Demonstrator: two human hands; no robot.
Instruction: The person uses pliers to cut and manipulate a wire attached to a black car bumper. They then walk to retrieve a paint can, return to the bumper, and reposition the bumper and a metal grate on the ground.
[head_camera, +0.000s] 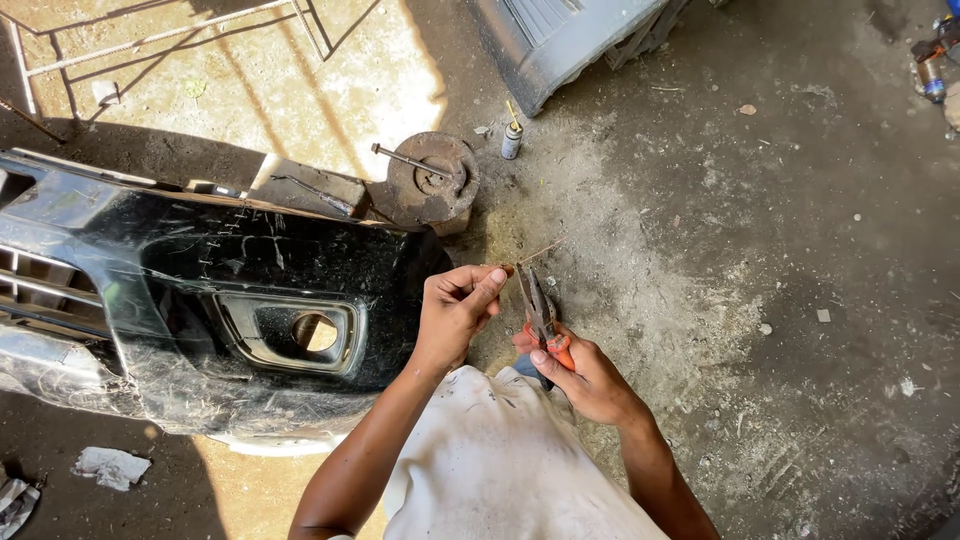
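Head | thin rusty wire (535, 252) pinched by left hand (455, 310) | right hand (580, 375) grip clamped on orange-handled pliers (540, 315)

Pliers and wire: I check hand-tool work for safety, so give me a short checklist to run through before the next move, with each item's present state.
1. Pliers held firmly: ok, the right hand wraps the orange handles.
2. Wire steadied: ok, the left hand pinches its near end between its fingers.
3. Pliers tip meets the wire: ok, the tip sits at the wire, right beside the left fingertips.
4. Wire actually gripped by the tip: cannot tell, too small to see.
5. Left fingertips away from the tip: not ok, they are right next to it.
6. Bumper clear of the tool: ok, it lies to the left, apart from the pliers.
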